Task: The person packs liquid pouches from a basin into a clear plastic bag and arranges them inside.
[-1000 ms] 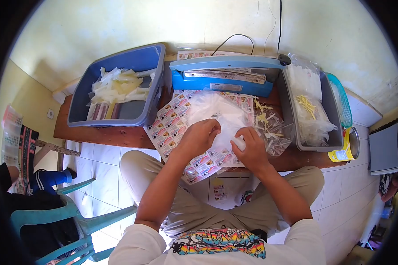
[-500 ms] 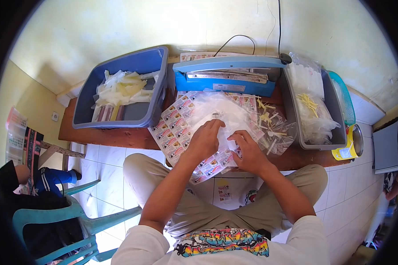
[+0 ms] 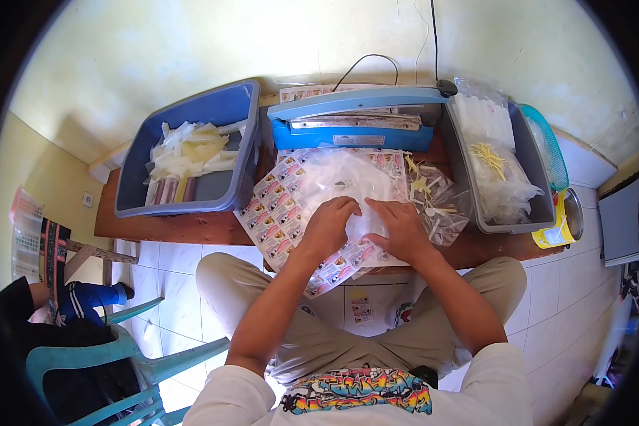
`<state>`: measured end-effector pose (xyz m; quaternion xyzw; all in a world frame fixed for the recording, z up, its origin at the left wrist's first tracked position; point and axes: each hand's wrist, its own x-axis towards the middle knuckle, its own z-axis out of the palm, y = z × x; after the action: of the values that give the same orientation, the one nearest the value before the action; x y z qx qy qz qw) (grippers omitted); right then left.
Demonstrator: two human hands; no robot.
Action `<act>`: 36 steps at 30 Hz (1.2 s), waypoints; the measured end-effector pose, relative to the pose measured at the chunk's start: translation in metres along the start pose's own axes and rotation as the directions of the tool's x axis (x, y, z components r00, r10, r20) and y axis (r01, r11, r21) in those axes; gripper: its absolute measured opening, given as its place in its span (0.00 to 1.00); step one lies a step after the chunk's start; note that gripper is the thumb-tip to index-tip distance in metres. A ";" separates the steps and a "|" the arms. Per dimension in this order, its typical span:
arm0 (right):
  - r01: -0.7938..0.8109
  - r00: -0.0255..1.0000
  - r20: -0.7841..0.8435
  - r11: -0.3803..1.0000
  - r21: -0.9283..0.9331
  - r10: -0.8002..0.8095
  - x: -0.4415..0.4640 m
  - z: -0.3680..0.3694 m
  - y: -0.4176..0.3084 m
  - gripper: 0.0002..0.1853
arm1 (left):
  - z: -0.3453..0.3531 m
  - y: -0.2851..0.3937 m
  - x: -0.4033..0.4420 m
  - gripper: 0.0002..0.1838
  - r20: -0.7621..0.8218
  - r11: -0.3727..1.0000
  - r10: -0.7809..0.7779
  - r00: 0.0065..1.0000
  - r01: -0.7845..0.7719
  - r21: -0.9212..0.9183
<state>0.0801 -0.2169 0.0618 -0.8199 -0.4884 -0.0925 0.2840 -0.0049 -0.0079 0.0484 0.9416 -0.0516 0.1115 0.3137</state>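
A translucent plastic bag [image 3: 364, 227] is between my hands, over a pile of clear plastic bags [image 3: 341, 174] lying on printed label sheets [image 3: 277, 195]. My left hand [image 3: 331, 224] has its fingers bent together at the bag's left edge. At the right edge, my right hand [image 3: 399, 228] grips the bag with fingers curled and thumb lower down. Both sets of fingertips lie close together near the top of the bag. What the bag contains, if anything, I cannot make out. Behind the pile stands a blue impulse sealer [image 3: 351, 135] with its long arm raised.
A grey-blue tub [image 3: 247, 153] with pale wrapped strips stands at the left. On the right are a grey bin [image 3: 481, 213] of plastic bags, yellow ties [image 3: 488, 157], a teal basket [image 3: 547, 145] and a yellow can [image 3: 552, 234]. A green chair [image 3: 85, 355] is beside me.
My right hand has moved up and left, bringing its fingertips near the left hand's. The bag now spans between both hands. The view has shifted slightly.
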 end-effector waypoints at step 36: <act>-0.168 0.986 0.022 0.979 0.116 0.167 0.001 0.016 0.011 0.23 | 0.009 -0.009 -0.019 0.33 -0.202 0.990 -0.142 0.969 0.137 -0.037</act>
<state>0.0877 -0.2113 0.0453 -0.8406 -0.4239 -0.0346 0.3355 -0.0202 -0.0057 0.0311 0.9228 0.0459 0.1846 0.3351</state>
